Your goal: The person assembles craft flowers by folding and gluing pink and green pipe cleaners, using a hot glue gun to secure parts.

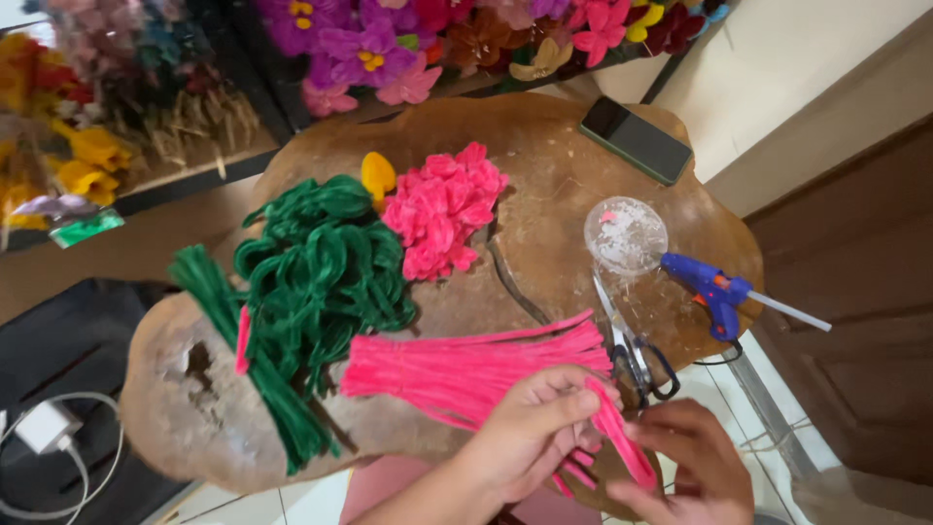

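Observation:
My left hand (533, 428) pinches a few pink pipe cleaners (614, 428) at the near edge of the wooden slab table (544, 185). My right hand (692, 467) grips the lower end of the same strands. A bundle of pink pipe cleaners (466, 365) lies just beyond my hands. Left of it sits a heap of bent green pipe cleaners (321, 272) and a straight green bundle (248, 365). Folded pink pipe-cleaner petals (442, 209) and a yellow piece (377, 175) lie farther back.
Scissors (632, 350) lie right of the pink bundle. A blue glue gun (719, 292) rests beside a clear round lid (625, 235). A dark phone (637, 138) lies at the far right. Handmade flowers (369, 49) line the back; a white charger (44, 428) lies on the left.

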